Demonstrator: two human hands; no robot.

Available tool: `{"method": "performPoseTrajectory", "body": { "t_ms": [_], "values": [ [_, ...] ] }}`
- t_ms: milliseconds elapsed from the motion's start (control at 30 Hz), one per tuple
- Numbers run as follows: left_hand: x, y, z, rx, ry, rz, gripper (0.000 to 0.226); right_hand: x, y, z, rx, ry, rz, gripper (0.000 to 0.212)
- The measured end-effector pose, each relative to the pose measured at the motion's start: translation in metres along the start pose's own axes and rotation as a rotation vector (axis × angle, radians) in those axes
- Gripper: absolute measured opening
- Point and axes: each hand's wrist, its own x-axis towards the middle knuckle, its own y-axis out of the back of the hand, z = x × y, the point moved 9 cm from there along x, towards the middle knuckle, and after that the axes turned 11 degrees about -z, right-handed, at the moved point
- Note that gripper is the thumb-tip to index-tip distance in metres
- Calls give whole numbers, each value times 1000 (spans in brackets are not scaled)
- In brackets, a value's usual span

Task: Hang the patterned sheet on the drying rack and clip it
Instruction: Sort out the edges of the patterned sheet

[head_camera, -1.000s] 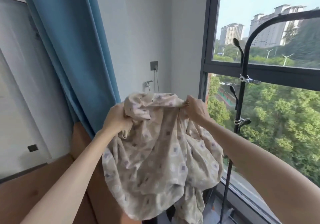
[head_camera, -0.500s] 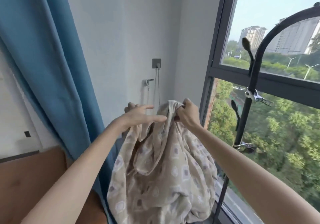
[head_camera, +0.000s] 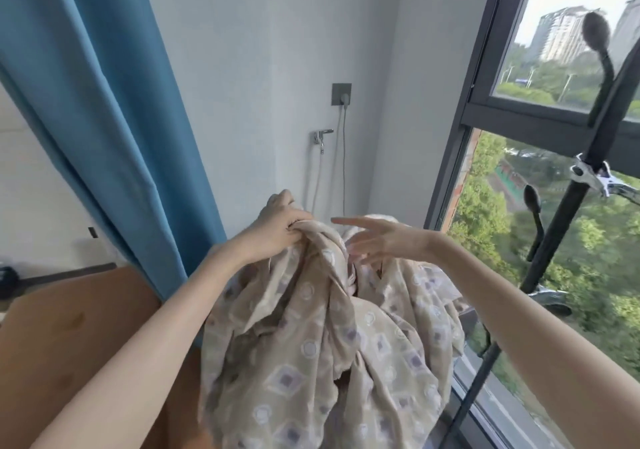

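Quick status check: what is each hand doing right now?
The left hand grips a bunched fold of the patterned sheet.
The right hand is open, fingers spread, holding nothing.

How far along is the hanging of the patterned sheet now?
Done: nothing; the patterned sheet hangs bunched, off the drying rack. In hand: the left hand grips its top, the right hand is open beside it. Left: drape it over the rack and fasten it with the clip on that rack.
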Motion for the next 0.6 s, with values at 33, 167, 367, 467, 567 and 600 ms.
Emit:
{"method": "performPoseTrajectory", "body": {
  "t_ms": [33, 167, 367, 467, 567, 600],
  "values": [
    [-1, 9, 0, 3, -20, 67, 25, 12, -5, 2, -195, -60, 9, 45],
    [-4, 43, -8, -9, -39, 254, 35, 54, -52, 28, -457, -136, -120, 34],
    [7, 49, -17, 29, -11, 357, 36, 41, -59, 31, 138, -88, -177, 25],
    [11, 44, -25, 19, 12, 360, 39, 34, -51, 39, 177, -71, -219, 20],
    [16, 39, -30, -2, -2, 357, 39, 33, -36, 41, 61, -23, -47, 41],
    [17, 41, -32, -23, 2, 379, 39, 30, -27, 39, 54, -11, 45, 40]
  ]
}}
